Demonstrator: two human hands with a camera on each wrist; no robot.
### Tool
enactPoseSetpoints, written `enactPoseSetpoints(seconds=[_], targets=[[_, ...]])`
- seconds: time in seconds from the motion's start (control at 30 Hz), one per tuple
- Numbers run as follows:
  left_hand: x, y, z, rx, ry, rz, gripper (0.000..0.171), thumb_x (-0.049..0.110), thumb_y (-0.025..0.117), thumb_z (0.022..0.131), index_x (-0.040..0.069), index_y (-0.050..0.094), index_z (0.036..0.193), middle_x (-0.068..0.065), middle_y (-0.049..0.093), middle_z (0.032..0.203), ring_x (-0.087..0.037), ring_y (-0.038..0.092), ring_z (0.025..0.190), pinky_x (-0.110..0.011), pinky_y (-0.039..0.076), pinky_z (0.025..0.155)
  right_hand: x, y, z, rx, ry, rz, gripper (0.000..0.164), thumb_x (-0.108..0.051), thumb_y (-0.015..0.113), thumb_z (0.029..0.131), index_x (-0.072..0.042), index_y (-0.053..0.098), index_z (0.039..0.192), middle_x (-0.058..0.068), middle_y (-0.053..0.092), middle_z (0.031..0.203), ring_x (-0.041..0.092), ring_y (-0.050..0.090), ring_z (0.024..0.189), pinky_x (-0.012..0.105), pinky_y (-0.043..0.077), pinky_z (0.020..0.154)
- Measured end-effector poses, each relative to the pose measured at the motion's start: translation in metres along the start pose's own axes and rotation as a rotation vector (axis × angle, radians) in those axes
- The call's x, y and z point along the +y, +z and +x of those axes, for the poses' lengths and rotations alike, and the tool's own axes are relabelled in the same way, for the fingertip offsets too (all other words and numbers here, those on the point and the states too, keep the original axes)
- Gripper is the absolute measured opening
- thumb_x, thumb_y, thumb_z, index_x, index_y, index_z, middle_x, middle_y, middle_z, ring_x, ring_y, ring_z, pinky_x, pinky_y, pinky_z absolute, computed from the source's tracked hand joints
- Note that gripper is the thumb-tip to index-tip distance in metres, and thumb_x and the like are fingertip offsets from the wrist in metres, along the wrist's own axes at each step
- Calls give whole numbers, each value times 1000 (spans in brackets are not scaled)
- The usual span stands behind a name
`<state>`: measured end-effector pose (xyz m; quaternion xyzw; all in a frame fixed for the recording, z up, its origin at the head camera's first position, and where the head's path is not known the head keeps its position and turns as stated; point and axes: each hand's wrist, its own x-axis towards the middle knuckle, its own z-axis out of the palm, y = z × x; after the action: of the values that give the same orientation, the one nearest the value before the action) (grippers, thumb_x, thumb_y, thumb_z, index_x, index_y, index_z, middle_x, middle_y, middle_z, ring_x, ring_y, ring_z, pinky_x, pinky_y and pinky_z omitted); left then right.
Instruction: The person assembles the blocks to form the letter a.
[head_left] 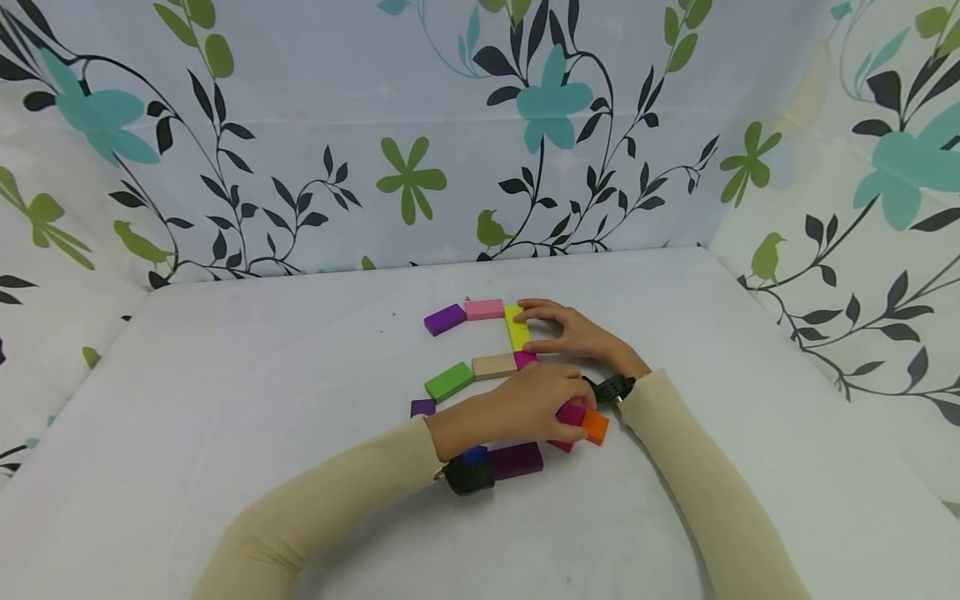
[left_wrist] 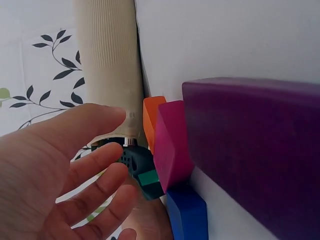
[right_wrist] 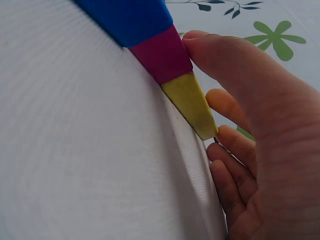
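My right hand (head_left: 573, 333) is at the right side of a yellow block (head_left: 517, 330). Its fingertips overlap the block's far end and its thumb lies by the near end, beside a magenta block (right_wrist: 162, 55). In the right wrist view, thumb and fingers (right_wrist: 230, 107) are spread along the same side of these two blocks. Nearer to me, my left hand (head_left: 525, 406) is over the row, fingers loosely bent and apart. In the left wrist view its palm holds nothing, with a second magenta block (left_wrist: 172, 145) and an orange block (left_wrist: 154, 117) just beyond its fingertips.
A curving line of blocks lies on the white table (head_left: 300, 358): purple (head_left: 445, 320), pink (head_left: 484, 310), tan (head_left: 494, 367), green (head_left: 449, 382) and dark purple (head_left: 516, 461). A blue block (head_left: 475, 456) is partly hidden by the left wrist strap. Patterned cloth (head_left: 315, 125) hangs behind.
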<state>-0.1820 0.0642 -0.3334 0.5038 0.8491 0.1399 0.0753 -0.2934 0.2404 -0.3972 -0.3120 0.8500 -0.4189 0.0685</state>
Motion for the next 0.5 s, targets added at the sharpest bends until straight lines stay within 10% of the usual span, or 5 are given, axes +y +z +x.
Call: enactPoseSetpoints(seconds=[0.23,0.5], targets=[[2,4,10,-26,23,13,27,30,70,90,16,70,113,2,59,112,-10,52,104,-30,44,93,-30,-3,-6,-18,-2,12,46,-1,68,87,9,54,130,28,31,151,42,20,144,63,14,113],[3,10,16,-52,10,90,30,33,71,89,18,72,115,1,58,112,-11,51,102,-29,41,92,5,1,1,1,-11,19,49,-5,72,86,2,56,132,20,32,154,36,20,146,61,14,115]])
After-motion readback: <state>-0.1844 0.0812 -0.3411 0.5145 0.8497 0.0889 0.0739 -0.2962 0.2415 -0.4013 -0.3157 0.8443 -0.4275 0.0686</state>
